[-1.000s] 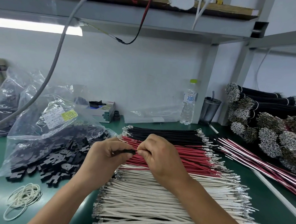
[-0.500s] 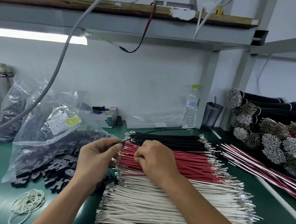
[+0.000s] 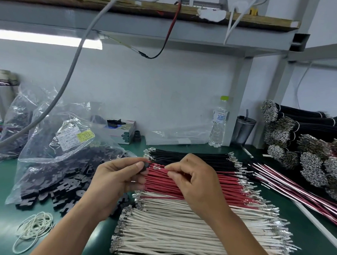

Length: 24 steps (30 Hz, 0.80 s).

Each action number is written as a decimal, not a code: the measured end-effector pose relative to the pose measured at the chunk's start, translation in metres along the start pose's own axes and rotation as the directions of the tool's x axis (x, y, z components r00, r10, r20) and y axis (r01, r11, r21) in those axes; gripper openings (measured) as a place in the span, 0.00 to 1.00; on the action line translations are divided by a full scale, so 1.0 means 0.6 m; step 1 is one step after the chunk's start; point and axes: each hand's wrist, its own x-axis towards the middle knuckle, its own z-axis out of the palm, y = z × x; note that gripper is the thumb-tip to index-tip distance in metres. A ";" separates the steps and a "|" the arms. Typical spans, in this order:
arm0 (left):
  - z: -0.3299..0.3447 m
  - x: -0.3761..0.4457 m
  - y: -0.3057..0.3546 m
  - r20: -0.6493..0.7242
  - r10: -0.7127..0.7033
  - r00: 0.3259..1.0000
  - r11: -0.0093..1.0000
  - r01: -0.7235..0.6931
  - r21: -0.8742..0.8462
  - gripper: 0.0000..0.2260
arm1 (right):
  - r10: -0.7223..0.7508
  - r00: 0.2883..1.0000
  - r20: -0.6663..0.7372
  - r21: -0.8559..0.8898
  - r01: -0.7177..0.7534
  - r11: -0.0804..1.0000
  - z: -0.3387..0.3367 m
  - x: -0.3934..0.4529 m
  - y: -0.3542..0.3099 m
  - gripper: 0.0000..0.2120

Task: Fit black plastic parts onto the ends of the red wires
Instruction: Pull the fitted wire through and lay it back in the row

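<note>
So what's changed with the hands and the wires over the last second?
The two hands have drawn slightly apart: the left hand still pinches a small black plastic part, now with a thin black wire running from it. The right hand, fingers curled, has dropped onto the row of red wires. The flat rows of black wires and white wires and the clear bag of black parts stayed put.

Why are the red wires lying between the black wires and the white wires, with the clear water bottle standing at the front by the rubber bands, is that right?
Not quite. The red wires do lie between the black wires and the white wires, but the clear plastic water bottle with the green cap stands at the back against the wall, far from the white rubber bands. The head view shows it.
</note>
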 end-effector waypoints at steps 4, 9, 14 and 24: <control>0.000 -0.003 -0.001 0.061 -0.047 0.997 0.998 0.049 -0.025 0.13 | -0.052 0.997 -0.063 -0.005 0.052 0.999 0.003 -0.010 -0.006 0.05; 0.006 -0.007 0.000 0.086 -0.072 0.994 0.997 0.075 -0.034 0.15 | -0.054 0.993 -0.105 0.012 0.056 0.998 0.001 -0.011 -0.009 0.05; 0.006 -0.008 0.004 0.100 -0.091 0.991 0.992 0.098 -0.073 0.14 | -0.021 0.995 -0.094 0.063 0.027 0.998 0.001 -0.012 -0.009 0.06; 0.001 -0.009 0.011 0.161 -0.131 0.978 0.985 0.147 -0.094 0.18 | -0.198 0.976 -0.094 -0.059 0.193 0.979 -0.004 -0.015 -0.022 0.05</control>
